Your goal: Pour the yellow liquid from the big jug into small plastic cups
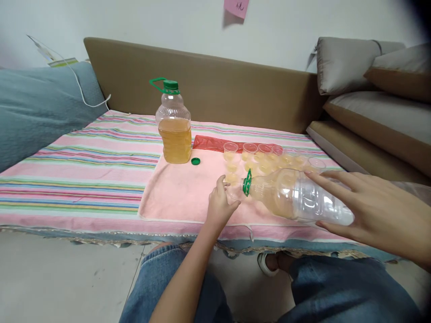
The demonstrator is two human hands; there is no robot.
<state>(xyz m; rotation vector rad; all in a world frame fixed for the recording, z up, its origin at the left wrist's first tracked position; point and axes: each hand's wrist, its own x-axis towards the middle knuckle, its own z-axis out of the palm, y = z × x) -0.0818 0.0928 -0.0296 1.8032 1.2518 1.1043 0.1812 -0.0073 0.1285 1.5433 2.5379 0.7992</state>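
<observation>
My right hand (367,211) grips a large clear plastic bottle (303,197) by its lower body. The bottle lies tipped almost level, with its uncapped mouth and green neck ring pointing left and pale yellow liquid gathered toward the neck. At the mouth, my left hand (219,202) curves its fingers and thumb around a clear plastic cup (235,193), which is hard to see. Just beyond stand several clear cups (249,150) in rows, with yellow liquid in them. The bottle partly hides the nearer ones.
A capped bottle (175,141) of yellow liquid stands at the left on a pink cloth (182,193). Beside it lie a loose green cap (195,161) and a red plastic bag (212,143). Cushions (380,107) are stacked at right; a brown backrest (202,85) runs behind.
</observation>
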